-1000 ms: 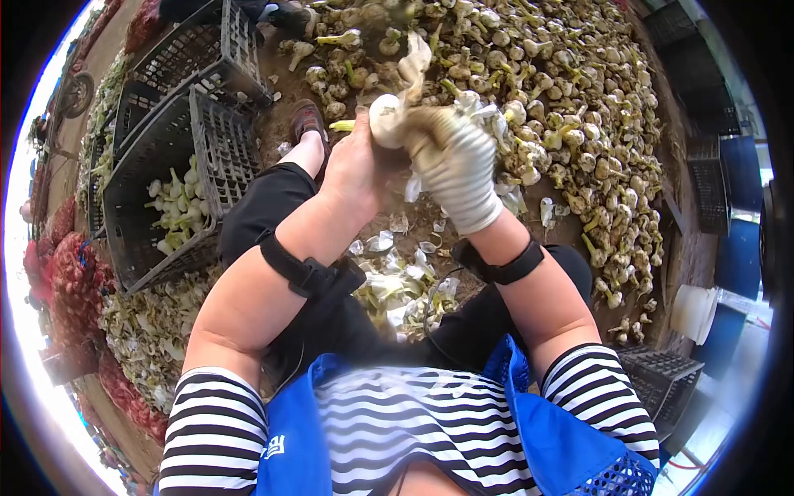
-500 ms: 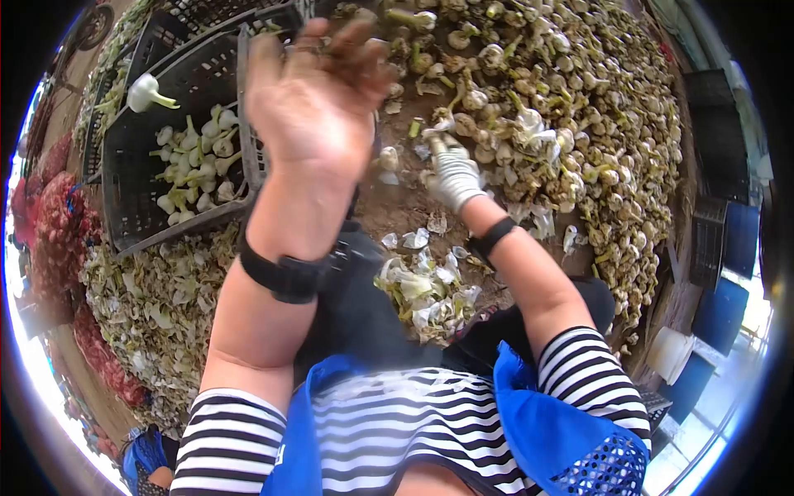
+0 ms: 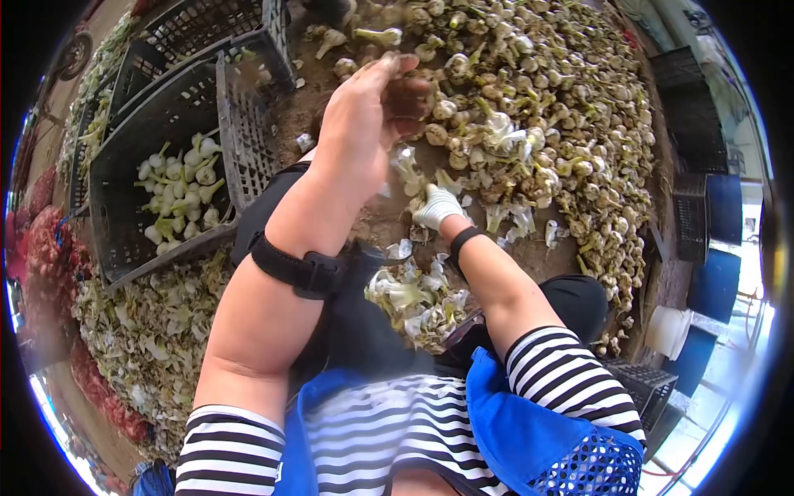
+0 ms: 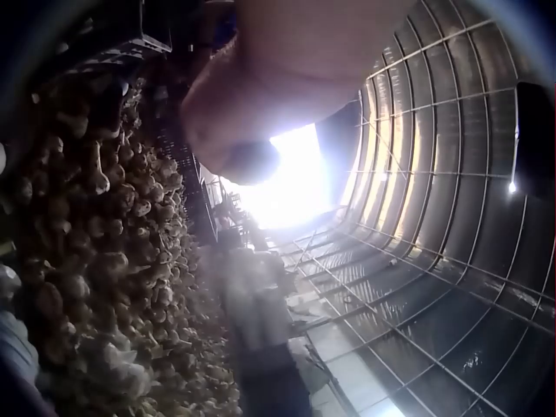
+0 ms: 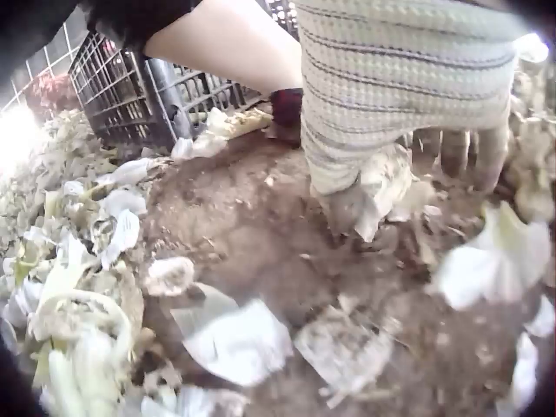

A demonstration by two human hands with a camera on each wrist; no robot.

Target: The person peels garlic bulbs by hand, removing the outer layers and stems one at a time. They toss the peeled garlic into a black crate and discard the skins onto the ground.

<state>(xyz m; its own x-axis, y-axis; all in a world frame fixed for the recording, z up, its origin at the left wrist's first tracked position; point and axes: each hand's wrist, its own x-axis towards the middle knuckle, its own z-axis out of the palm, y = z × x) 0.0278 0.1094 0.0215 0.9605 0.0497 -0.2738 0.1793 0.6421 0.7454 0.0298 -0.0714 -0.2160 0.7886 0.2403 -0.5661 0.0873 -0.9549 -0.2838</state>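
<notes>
My bare left hand [image 3: 360,124] is raised over the dirt floor, fingers loosely bent and nothing visible in them. Low at the near edge of the garlic heap [image 3: 571,132], my gloved right hand [image 3: 437,207] points its fingers down. In the right wrist view, a piece of papery-skinned garlic [image 5: 387,187] shows between its thumb and fingers; the glove hides most of it. Cleaned white garlic bulbs [image 3: 182,186] with short stems lie inside the black crate [image 3: 124,240] on the left.
Peeled skins [image 3: 418,298] are piled between my legs, and a larger mound of peelings [image 3: 149,331] lies left of me. Red mesh sacks [image 3: 50,264] stand at the far left. Blue bins [image 3: 715,285] and a white bucket [image 3: 668,329] line the right side.
Both hands held a garlic bulb first; then the left hand swung up and a bulb flew toward the crate. Now the left hand has lowered, and the right has drawn back toward me.
</notes>
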